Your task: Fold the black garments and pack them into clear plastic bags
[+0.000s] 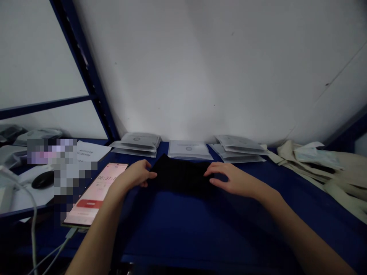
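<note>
The black cloth (179, 175) on the table (177, 229) is flanked by the left hand (135, 176), whose grip cannot be told, and the right hand (231, 178), loosely spread. Both cloth edges are best smoothed evenly.

Matt cloth (180, 176), glossy phone screen (93, 193), frosted plastic pouches (188, 149)

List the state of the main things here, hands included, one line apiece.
Black cloth: laid flat
Left hand: loosely open at the black cloth's left edge
Right hand: loosely open at its right edge
Smartphone: screen lit, time counter showing
White cable: plugged into the smartphone
Left plastic pouches: stacked
Middle plastic pouch: lying flat
Right plastic pouches: stacked unevenly
Cream fabric: bunched up
</note>
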A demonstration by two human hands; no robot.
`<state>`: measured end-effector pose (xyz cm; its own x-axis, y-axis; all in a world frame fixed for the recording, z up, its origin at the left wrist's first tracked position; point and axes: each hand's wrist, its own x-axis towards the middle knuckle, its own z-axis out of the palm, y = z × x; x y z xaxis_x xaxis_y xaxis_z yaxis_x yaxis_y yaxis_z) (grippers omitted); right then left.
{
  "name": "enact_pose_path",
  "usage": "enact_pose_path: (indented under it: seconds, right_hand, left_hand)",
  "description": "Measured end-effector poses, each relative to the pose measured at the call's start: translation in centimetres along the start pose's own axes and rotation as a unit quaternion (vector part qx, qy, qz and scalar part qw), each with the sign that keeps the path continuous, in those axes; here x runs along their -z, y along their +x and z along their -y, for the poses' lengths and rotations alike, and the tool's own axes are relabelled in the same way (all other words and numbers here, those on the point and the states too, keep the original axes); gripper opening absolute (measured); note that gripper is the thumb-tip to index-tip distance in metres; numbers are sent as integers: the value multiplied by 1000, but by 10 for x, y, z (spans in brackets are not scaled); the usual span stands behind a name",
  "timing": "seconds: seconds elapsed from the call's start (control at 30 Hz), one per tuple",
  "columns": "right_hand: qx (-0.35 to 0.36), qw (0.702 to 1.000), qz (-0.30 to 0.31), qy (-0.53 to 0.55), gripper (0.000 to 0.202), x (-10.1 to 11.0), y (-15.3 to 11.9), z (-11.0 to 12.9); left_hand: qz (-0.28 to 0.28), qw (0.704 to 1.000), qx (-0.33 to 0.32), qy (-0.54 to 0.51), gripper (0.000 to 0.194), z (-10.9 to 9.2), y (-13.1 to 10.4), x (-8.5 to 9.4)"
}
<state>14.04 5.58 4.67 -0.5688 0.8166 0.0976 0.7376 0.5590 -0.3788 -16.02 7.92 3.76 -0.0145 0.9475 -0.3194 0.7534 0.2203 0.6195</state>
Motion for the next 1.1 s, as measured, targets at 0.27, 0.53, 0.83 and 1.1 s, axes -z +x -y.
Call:
enact_pose_path:
  seconds: [0.27, 0.53, 0.83, 1.1]
  right_hand:
    - [9, 999, 28, 22, 32, -17, 5, 6]
    - [40, 994, -26, 100, 26, -38, 12, 12]
    - [-119, 985, -114, 56, 25, -12, 10, -5]
    - [-86, 978, -189, 1, 46, -31, 15, -13]
  left_hand:
    - [-292, 927, -233, 17, 5, -31, -14, -28]
    - [-212, 736, -573, 291, 18, -54, -39, -90]
    - [-152, 677, -609, 385, 13, -50, -46, -97]
    - [-172, 669, -625, 362, 7, -51, -49, -103]
